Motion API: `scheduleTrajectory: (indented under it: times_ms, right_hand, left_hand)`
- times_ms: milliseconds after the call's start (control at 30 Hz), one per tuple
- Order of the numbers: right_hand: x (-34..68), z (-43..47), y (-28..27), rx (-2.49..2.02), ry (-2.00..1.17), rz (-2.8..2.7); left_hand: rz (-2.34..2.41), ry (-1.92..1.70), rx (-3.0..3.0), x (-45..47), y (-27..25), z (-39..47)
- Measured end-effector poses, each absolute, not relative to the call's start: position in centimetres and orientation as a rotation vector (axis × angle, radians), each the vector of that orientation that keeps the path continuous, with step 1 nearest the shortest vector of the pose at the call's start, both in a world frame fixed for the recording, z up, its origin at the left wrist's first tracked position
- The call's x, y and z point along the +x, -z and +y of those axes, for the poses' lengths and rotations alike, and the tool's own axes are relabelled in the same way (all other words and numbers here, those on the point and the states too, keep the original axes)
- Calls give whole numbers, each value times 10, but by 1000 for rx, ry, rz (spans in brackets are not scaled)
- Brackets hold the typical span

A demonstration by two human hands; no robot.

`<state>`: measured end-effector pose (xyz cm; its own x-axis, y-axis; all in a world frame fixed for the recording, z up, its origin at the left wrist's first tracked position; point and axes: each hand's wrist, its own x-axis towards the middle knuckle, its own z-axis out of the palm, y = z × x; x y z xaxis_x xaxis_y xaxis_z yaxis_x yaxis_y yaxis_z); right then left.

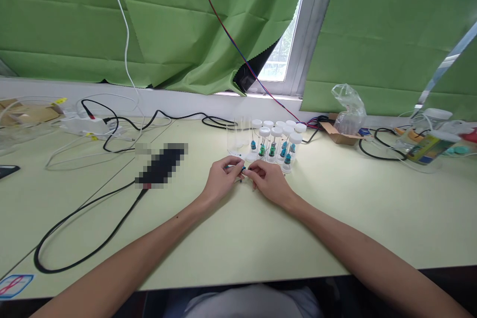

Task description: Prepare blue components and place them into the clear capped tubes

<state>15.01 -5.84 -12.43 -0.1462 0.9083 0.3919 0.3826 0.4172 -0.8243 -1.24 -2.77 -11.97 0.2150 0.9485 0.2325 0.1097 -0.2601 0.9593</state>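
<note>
A small dark blue piece (243, 169) shows between the fingertips of both hands, just above the table; its kind is too small to make out. My left hand (222, 176) is closed in a pinch at its left side. From the right, my right hand (271, 181) pinches at the same piece with thumb and finger. Right beyond the hands stand several clear jars with white lids (276, 131), holding small blue and green figures (272, 149). To their left are clear lidless tubes (231, 139). A tiny dark bit (240, 181) lies below the fingertips.
Left of the hands lies a blurred-out black device (160, 166) with a looped black cable (74, 269). A power strip (84, 125) and cords sit at the back left. Back right, a cardboard box (341, 134) holds a plastic bag, near a yellow-green labelled tub (428, 148).
</note>
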Motion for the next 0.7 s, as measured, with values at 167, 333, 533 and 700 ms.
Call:
scheduleTrajectory:
  times_ms: [167,333,533,700]
  right_hand:
    - [150,-58,124,-1132,-727,-1704]
    - [150,-58,124,-1117,-787,-1660]
    - [149,-57,128,-1088,-867,-1609]
    - [148,-55,130,-1070,-912,-1565]
  left_hand:
    - [1054,-1167,1600,-12,118,-30]
    - [1060,-1170,1606,-13,117,-31]
    - [1076,-1183,1622,-13,116,-31]
    - [1069,-1194,1625,-13,119,-30]
